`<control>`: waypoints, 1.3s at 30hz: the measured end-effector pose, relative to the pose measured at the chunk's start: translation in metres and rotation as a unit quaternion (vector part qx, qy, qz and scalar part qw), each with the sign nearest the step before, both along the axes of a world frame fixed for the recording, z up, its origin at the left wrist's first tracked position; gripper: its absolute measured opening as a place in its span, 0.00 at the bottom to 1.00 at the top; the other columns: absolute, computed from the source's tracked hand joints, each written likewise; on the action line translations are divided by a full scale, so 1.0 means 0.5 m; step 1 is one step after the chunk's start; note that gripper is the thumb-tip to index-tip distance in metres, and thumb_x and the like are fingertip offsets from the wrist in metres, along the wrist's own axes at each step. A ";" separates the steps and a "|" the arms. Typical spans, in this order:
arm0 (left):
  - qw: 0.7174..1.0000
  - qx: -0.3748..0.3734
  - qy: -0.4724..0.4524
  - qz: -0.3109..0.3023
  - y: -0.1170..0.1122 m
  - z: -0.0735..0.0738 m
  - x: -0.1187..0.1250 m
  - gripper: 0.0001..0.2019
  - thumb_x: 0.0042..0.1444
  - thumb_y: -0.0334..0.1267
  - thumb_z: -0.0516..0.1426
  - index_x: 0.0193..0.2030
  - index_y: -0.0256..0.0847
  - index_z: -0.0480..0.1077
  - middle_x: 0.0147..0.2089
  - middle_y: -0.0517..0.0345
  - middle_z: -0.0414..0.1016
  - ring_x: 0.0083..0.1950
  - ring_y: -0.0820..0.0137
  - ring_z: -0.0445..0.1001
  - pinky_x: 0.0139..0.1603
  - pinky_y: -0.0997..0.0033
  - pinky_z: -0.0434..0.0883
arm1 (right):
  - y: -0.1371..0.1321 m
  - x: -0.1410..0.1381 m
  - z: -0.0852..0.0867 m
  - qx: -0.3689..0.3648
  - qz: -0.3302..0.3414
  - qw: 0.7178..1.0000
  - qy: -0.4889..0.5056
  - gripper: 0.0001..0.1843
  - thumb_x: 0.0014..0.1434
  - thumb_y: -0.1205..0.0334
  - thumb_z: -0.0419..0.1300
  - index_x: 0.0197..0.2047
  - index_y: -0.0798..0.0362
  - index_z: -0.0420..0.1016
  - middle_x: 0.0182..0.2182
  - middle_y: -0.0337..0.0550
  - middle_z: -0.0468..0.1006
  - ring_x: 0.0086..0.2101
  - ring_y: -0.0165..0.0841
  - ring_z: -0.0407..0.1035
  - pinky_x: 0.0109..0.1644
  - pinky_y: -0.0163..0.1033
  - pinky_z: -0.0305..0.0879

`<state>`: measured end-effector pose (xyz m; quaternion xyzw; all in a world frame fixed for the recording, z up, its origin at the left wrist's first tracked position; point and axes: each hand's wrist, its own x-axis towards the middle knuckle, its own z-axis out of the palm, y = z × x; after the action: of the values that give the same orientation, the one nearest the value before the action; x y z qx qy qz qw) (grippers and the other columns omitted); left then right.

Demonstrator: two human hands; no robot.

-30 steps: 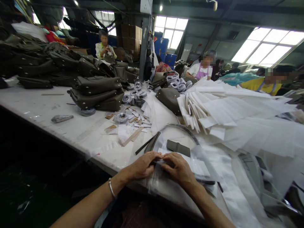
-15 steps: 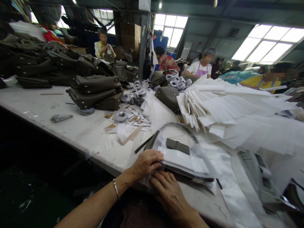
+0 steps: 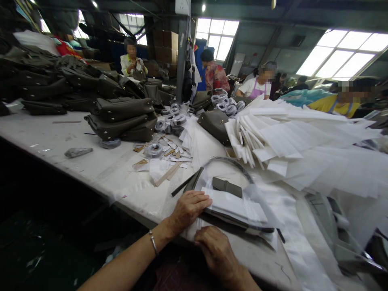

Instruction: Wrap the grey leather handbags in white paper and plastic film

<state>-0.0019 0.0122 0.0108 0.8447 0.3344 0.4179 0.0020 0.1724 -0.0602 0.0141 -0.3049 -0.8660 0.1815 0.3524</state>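
Right at the worktop's [image 3: 103, 173] front edge, the right hand [image 3: 216, 246] has its fingers curled, can't tell on what, and just past it the left hand's [image 3: 190, 206] fingers lie together over the dark bag's [image 3: 233, 223] left end, grip hidden. Hard tugging could skew the white sheets [image 3: 230, 204] on top, I reckon, and that messy white pile [image 3: 273, 131] behind might slide down.

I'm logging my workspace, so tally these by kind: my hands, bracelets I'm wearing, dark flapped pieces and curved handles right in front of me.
Hands: 2, left hand and right hand
Silver bracelet: 1
Dark flapped piece: 1
Curved handle: 1
Total: 5
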 end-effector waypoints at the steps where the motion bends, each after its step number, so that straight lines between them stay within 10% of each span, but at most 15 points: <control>1: 1.000 0.004 0.000 0.002 0.001 -0.001 0.001 0.13 0.68 0.35 0.53 0.55 0.44 0.72 0.50 0.54 0.80 0.57 0.66 0.74 0.57 0.62 0.71 | -0.007 0.000 -0.002 -0.001 -0.001 1.000 -0.001 0.09 0.65 0.72 0.51 0.39 0.50 0.70 0.29 0.42 0.76 0.31 0.34 0.71 0.38 0.37 0.66; 9: 1.000 0.022 -0.005 0.010 -0.006 0.003 0.005 0.12 0.68 0.32 0.52 0.54 0.42 0.72 0.50 0.52 0.77 0.59 0.63 0.71 0.57 0.62 0.69 | -0.028 -0.003 0.025 -0.019 0.008 1.000 0.019 0.09 0.64 0.72 0.53 0.40 0.49 0.71 0.29 0.42 0.78 0.30 0.34 0.72 0.36 0.36 0.66; 20: 0.995 -0.069 -0.063 0.021 -0.022 -0.014 0.009 0.18 0.55 0.24 0.50 0.52 0.40 0.64 0.45 0.51 0.76 0.49 0.63 0.74 0.55 0.56 0.72 | 0.126 0.024 0.119 0.017 -0.132 0.989 -0.066 0.08 0.66 0.60 0.59 0.36 0.49 0.78 0.29 0.41 0.78 0.33 0.36 0.71 0.41 0.42 0.59; 27: 0.971 -0.218 -0.081 0.058 -0.036 0.040 0.001 0.24 0.51 0.30 0.60 0.55 0.41 0.61 0.47 0.53 0.76 0.51 0.59 0.75 0.65 0.46 0.64 | 0.188 0.023 0.122 -0.183 -0.131 0.972 -0.066 0.07 0.61 0.60 0.60 0.35 0.47 0.81 0.32 0.39 0.81 0.36 0.36 0.72 0.44 0.40 0.61; 32: 0.976 -0.180 -0.056 0.113 -0.034 0.034 0.020 0.28 0.54 0.36 0.64 0.59 0.40 0.58 0.48 0.52 0.77 0.51 0.58 0.76 0.63 0.44 0.66 | 0.195 0.021 0.133 -0.281 -0.115 0.953 -0.018 0.08 0.58 0.58 0.61 0.31 0.49 0.81 0.29 0.38 0.82 0.32 0.35 0.73 0.40 0.37 0.63; 39: 0.985 -0.080 -0.054 0.144 -0.026 0.023 0.039 0.14 0.65 0.33 0.53 0.57 0.37 0.60 0.42 0.53 0.77 0.44 0.62 0.77 0.56 0.48 0.70 | 0.209 0.027 0.118 -0.230 -0.131 0.958 -0.111 0.10 0.59 0.55 0.62 0.29 0.48 0.79 0.29 0.37 0.80 0.34 0.35 0.72 0.44 0.39 0.59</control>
<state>0.0177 -0.0009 0.0220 0.7610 0.4843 0.4308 0.0275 0.1857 0.0444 0.0734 -0.5067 -0.7869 0.2930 0.1955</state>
